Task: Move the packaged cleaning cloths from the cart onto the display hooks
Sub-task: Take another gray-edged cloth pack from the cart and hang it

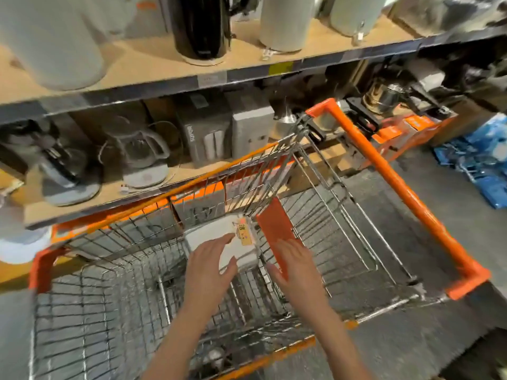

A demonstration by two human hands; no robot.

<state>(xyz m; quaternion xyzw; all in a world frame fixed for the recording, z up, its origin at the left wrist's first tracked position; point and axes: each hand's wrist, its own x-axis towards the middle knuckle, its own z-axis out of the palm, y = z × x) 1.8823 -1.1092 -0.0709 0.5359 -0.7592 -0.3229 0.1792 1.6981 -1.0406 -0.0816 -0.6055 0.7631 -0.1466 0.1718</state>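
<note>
A wire shopping cart (109,270) with orange trim stands below me. Inside it, against the far end, lies a white packaged cloth pack (211,231) with a yellow and orange tag (244,233). My left hand (211,264) reaches down over the pack with straight, spread fingers, its fingertips at the pack's near edge. My right hand (293,267) hovers beside it, fingers straight, in front of the orange child-seat flap (274,226). Neither hand holds anything. No display hooks are in view.
Behind the cart runs a two-level shelf (164,78). Kettles and bins stand on top, a glass jug kettle (140,152) and grey boxes (208,135) below. The orange cart handle (389,171) runs to the right. Blue wrapped packs (482,154) lie on the floor at right.
</note>
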